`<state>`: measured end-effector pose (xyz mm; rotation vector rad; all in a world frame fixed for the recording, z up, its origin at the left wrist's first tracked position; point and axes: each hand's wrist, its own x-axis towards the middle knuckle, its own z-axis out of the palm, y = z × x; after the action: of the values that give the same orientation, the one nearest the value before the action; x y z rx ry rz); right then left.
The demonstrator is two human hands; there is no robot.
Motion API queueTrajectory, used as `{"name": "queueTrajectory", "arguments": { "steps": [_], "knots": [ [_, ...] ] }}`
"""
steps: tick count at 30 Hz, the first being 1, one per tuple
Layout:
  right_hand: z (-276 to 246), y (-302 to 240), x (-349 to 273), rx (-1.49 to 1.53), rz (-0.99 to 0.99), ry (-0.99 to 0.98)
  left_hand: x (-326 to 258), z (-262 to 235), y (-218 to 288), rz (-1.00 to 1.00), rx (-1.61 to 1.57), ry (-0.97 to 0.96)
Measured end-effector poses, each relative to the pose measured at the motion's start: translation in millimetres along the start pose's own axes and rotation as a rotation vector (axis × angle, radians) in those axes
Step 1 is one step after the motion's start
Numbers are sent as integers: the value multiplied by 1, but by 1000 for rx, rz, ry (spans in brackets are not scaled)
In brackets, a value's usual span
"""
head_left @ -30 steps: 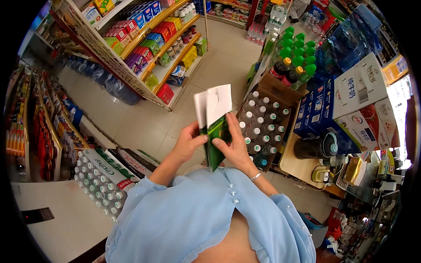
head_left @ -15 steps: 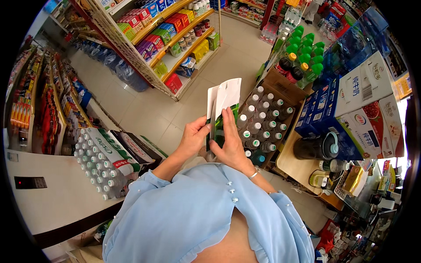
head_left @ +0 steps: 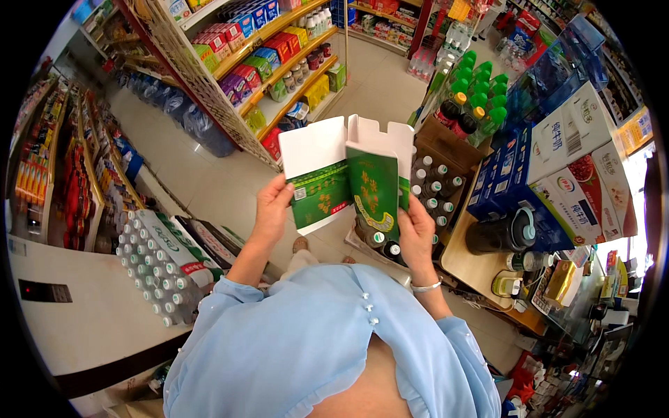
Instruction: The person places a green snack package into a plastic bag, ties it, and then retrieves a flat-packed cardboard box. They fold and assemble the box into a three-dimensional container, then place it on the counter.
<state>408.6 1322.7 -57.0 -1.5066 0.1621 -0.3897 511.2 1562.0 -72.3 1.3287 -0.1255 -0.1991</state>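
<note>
Hands (head_left: 272,206) (head_left: 418,233) hold flattened green-and-white carton (head_left: 348,174) above bottles (head_left: 432,188).

A grocery shop; stocked shelves (head_left: 272,63); crates of bottled drinks (head_left: 435,184)

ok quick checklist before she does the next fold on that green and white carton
1. Left hand grips the left panel of the flat carton: ok.
2. Right hand grips the right panel: ok.
3. Top flaps open and unfolded: ok.
4. Carton held clear of the crate of bottles below: ok.
5. Bottom flaps free: cannot tell, hidden behind the hands.
6. Carton undamaged: cannot tell.
</note>
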Motion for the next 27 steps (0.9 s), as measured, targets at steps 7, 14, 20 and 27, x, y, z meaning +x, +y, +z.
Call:
{"name": "queueTrajectory", "arguments": {
  "steps": [7,14,20,27],
  "knots": [
    [-11,-17,0,410,111,-16,54,-69,11,-64,-280,-61],
    [24,-10,21,503,129,-49,87,-97,28,-79,-427,9],
    [48,13,45,583,195,-103,93,-119,51,-184,-511,70],
    [53,34,62,639,319,-218,93,-130,64,-146,-502,48]
  ]
}}
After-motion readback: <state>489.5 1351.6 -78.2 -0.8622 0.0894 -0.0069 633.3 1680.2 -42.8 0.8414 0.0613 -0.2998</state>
